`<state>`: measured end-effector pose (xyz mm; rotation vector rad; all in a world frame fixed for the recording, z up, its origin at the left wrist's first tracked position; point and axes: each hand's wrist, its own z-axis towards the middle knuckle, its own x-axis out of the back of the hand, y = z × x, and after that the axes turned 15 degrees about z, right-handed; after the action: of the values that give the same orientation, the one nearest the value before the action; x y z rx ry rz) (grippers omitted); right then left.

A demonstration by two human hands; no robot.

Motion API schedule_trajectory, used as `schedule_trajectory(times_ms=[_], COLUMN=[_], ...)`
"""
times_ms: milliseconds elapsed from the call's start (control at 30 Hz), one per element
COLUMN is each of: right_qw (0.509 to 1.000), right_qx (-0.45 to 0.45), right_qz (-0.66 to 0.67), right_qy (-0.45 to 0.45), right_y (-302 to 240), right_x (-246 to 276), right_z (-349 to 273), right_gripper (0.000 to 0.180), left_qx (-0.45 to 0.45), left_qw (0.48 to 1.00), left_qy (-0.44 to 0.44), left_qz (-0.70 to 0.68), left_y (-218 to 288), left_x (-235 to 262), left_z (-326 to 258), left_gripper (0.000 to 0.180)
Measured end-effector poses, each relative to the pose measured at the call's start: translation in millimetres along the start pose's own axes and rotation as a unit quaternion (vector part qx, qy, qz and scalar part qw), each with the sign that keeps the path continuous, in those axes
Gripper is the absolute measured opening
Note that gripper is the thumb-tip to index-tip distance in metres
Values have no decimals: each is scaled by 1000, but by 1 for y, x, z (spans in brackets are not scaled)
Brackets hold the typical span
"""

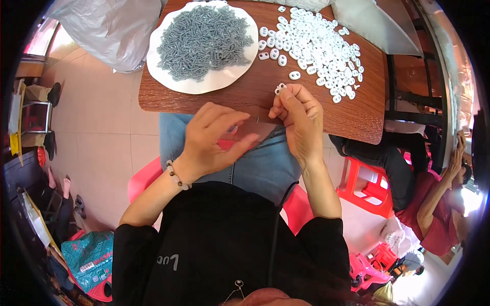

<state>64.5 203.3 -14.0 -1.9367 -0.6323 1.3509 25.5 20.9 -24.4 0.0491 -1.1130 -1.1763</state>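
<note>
My right hand (304,120) is over the table's near edge, thumb and fingers pinching a small white piece with holes (280,88). It resembles the loose white oval two-hole pieces (319,43) heaped at the far right. My left hand (212,136), with a beaded bracelet at the wrist, hovers above my lap. Its thumb and fingers are spread, and nothing shows between them. Between the hands is a tiny thin sliver (258,120), too small to name. A white wavy-rimmed plate (201,90) holds a mound of small grey slender pieces (204,43).
The brown wooden table (204,102) ends just before my lap. A grey plastic bag (109,30) hangs at its left. A red stool (365,186) and a seated person in a red shirt (434,219) are to the right. A teal bag (92,257) is at lower left.
</note>
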Motion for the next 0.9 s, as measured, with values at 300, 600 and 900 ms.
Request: schedule_trajectory(times_ms=[300, 600, 900], right_qw=[1000, 1000, 1000], right_qx=[-2, -4, -3], right_qz=[6, -8, -9], right_qy=[-3, -6, -19], right_y=[0, -1, -2], right_x=[3, 3, 5], right_z=[-1, -1, -1], right_gripper=[11, 11, 12], left_qx=[-34, 40, 67], left_qw=[994, 996, 996], left_qy=[-31, -66, -52], left_qz=[99, 53, 9], left_y=[3, 3, -3], left_x=[-17, -15, -14], left_z=[6, 8, 4], left_gripper=[15, 15, 23])
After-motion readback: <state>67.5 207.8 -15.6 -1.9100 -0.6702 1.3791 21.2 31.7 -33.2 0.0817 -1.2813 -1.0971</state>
